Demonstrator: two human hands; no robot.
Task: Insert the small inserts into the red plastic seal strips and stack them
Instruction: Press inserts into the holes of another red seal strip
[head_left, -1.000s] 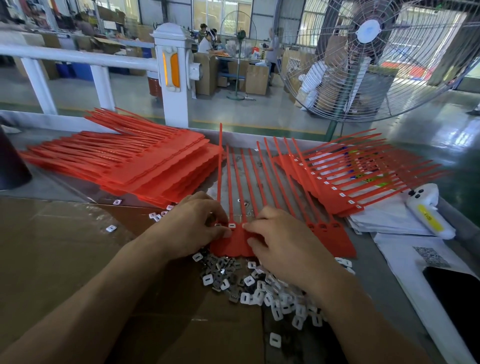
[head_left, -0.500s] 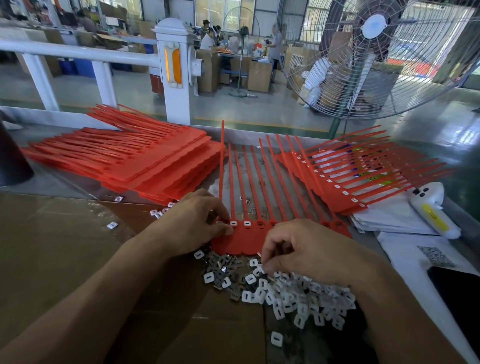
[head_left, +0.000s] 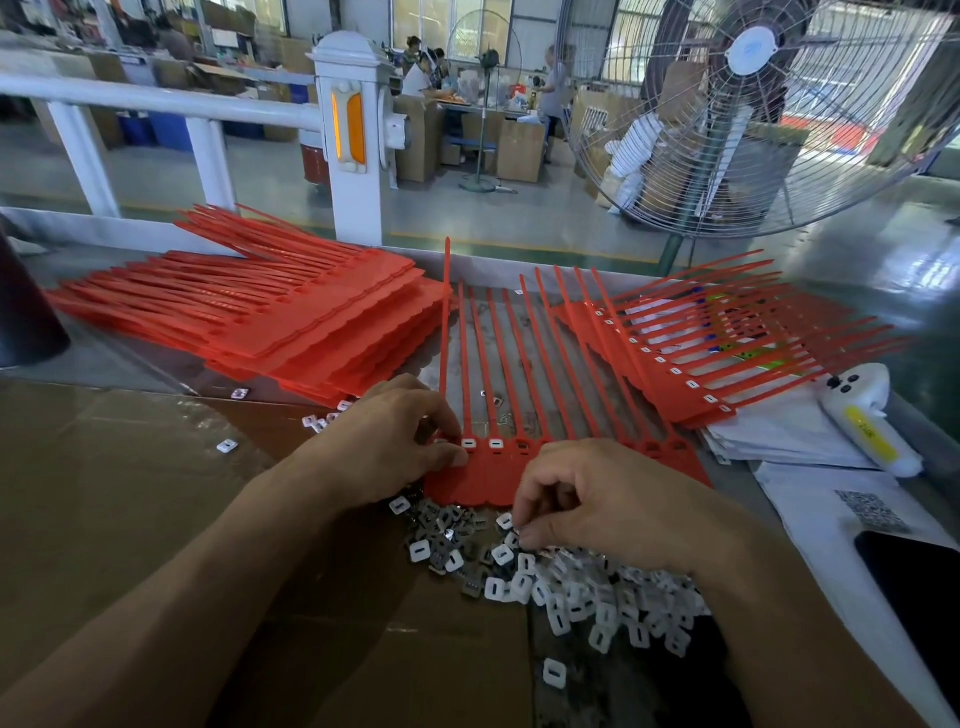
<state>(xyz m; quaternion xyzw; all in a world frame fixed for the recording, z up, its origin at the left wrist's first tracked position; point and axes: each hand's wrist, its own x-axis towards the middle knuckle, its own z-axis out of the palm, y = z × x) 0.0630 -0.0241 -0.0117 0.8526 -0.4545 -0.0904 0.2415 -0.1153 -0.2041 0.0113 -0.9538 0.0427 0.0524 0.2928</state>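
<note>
While the left hand (head_left: 387, 447) pins the flat red plastic seal strip (head_left: 480, 478) to the desk (head_left: 130, 499), the right hand (head_left: 597, 501) pinches at the pile of small white inserts (head_left: 582, 587); open slots lie just beyond its grip.

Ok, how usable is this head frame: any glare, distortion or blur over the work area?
Head view: wide-angle bending curves the white railing and fan toward the edges; daylight glares off the green floor at right and blows out the windows; the red seal strip, pile of inserts and both hands are evenly lit and reasonably sharp; background workers are soft.
</note>
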